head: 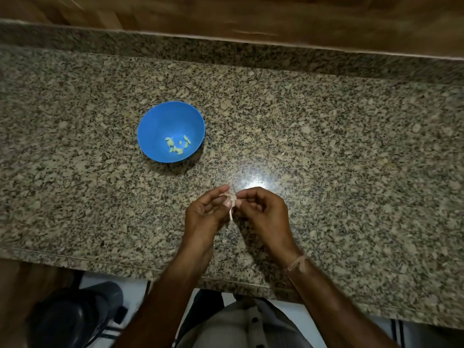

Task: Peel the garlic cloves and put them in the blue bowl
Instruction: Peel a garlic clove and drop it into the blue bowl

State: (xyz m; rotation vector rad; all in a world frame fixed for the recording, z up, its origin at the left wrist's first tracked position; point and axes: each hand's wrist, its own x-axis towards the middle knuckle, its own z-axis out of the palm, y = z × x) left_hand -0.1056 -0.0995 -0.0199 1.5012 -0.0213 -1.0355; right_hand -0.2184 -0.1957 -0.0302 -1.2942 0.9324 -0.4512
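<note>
Above the counter point(326, 146), near the bowl point(153, 126), we pinch the clove point(230, 197) between both hands point(234, 204); it looks light, firm and slick, best held by its ends while the papery skin tears.

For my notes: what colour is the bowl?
The bowl is blue; the head view shows it.

— What sort of place?
— A kitchen, most likely. Speckled granite countertop point(326, 146) under the left hand point(203, 212) and right hand point(263, 212), a wood-grain surface point(251, 13) beyond them, a blue bowl point(155, 121) of peeled garlic cloves point(177, 146) ahead, leftward.
</note>
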